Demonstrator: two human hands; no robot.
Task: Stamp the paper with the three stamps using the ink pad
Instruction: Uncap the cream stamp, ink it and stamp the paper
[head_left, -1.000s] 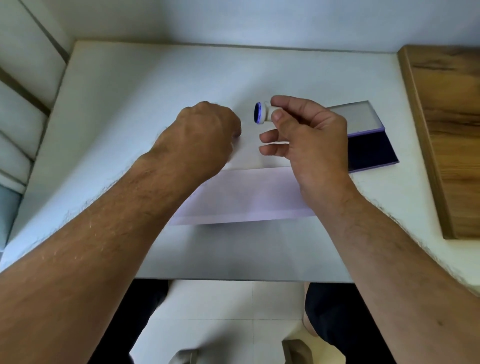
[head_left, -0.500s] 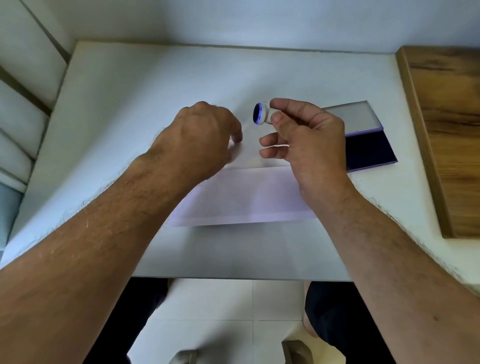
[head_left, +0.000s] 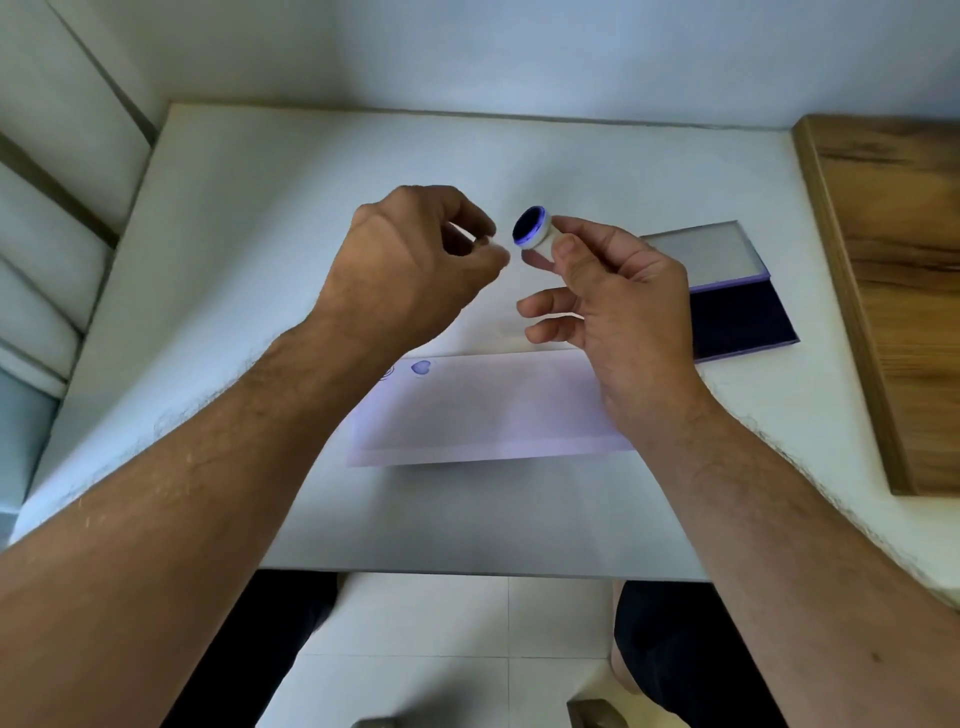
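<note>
My right hand (head_left: 613, 306) holds a round white stamp (head_left: 532, 231) between thumb and forefinger, above the table, with its dark blue inked face turned up and to the left. My left hand (head_left: 410, 270) hovers just left of it with the fingers curled, and a small white object (head_left: 482, 241), blurred, is pinched at the fingertips. Under both hands lies the pale paper strip (head_left: 493, 410), with a blue heart print (head_left: 421, 367) and a fainter print (head_left: 387, 372) near its top left corner. The open ink pad (head_left: 737, 312) lies to the right, partly behind my right hand.
The ink pad's grey lid (head_left: 701, 249) is folded back beyond the pad. A wooden board (head_left: 893, 291) covers the table's right side. A wall runs along the white table's (head_left: 291, 197) far edge, with cushions to the left. My knees show below the front edge.
My left hand rose off the table toward the stamp, uncovering the two prints on the paper. My right hand turned the stamp so more of its inked face shows.
</note>
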